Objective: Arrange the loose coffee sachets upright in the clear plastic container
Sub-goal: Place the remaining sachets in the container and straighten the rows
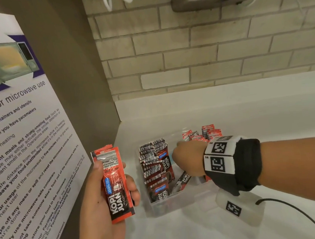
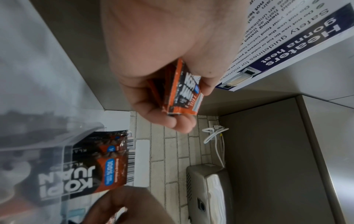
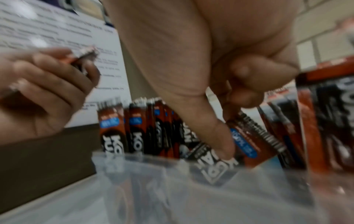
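My left hand point(image 1: 102, 197) grips a small stack of red sachets point(image 1: 116, 183) reading "KOPI JUAN" and "100%", beside the clear container point(image 1: 180, 202). My right hand point(image 1: 187, 158) reaches into it among upright sachets point(image 1: 152, 158), fingers curled; whether they pinch one, I cannot tell. More sachets point(image 1: 208, 131) lie behind.

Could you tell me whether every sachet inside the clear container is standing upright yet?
No. One sachet lies tilted in the container, beside the upright row.
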